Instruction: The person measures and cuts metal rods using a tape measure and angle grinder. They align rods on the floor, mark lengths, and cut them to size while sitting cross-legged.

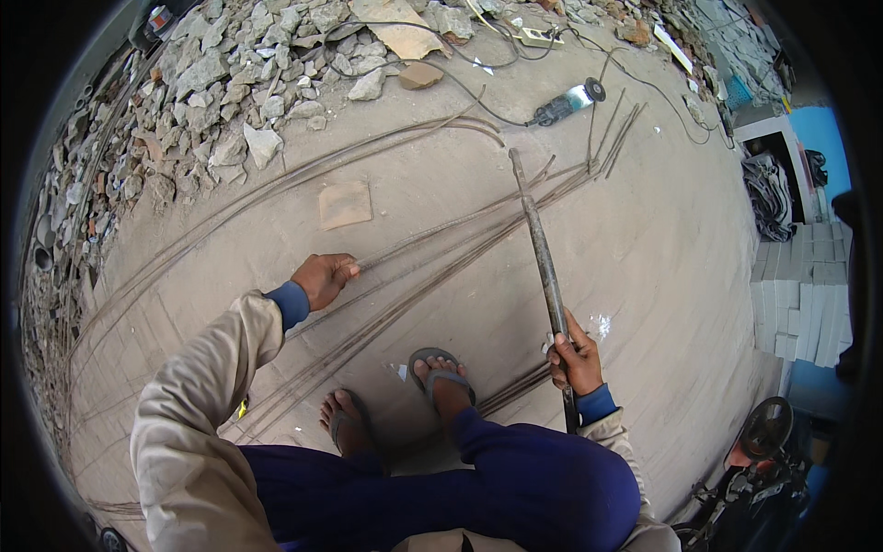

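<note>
Your left hand [324, 280] pinches a thin, rust-brown, rod-shaped length of steel [414, 241] between thumb and fingers. From those fingertips the rod runs away up and to the right, its long axis slanting across the floor toward the far end of a long, dark, round-bodied metal bar [543, 253]. Your right hand [578, 357] is wrapped around that bar near its lower end, fingers closed; the bar points away from you, leaning slightly left, to a narrowed tip. The two axes cross well beyond both hands. Hard to tell from above whether the bar touches the rod there or only passes over it.

Just on your side of the rod lies a loose bundle of slim, brown steel rods [563, 191], roughly parallel to it, spreading as it comes back toward your feet.

Materials: bar smooth and worn, with lighter patches; rods thin and dull with rust. Floor [662, 276] flat, grey-brown, dusty. Beyond the rod, a square, tan, flat tile [345, 204]; farther off, a blue-grey, corded angle grinder [563, 105] with a dark disc, and a heap of jagged, pale grey rubble [202, 69].
</note>
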### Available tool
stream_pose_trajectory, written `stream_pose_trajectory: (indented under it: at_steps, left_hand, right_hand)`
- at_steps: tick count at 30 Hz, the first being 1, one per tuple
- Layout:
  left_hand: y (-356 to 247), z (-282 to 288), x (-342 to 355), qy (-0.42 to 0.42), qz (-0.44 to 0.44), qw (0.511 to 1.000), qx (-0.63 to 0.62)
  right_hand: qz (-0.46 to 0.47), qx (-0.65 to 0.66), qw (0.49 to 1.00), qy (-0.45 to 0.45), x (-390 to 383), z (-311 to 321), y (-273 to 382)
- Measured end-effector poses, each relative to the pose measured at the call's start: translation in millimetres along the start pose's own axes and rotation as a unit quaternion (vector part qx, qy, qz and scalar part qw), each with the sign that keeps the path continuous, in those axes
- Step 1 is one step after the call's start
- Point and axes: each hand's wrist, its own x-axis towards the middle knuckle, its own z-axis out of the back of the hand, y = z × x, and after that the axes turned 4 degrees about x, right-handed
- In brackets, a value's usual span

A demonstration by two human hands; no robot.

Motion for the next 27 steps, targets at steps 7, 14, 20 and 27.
stream_pose_trajectory:
  at_steps: [7, 14, 20, 27]
  left_hand:
    - [-36.3, 75.9, -29.1, -0.106, -0.064, 0.992, 0.028]
    - [-17.6, 81.3, 5.6, -0.332, -0.075, 0.926, 0.160]
    - [-6.2, 83.5, 22.3, -0.337, -0.050, 0.924, 0.173]
    - [12.8, 66.2, 45.5, -0.306, -0.007, 0.936, 0.174]
  right_hand:
    - [0.014, -0.020, 0.999, 0.029, -43.5, 1.1, 97.1]
    - [-0.025, -0.069, 0.996, 0.044, -46.3, -41.7, 142.7]
    - [-0.025, -0.126, 0.991, 0.022, -21.3, -76.0, 133.0]
    - [-0.078, -0.017, 0.995, 0.052, -2.9, -111.3, 130.6]
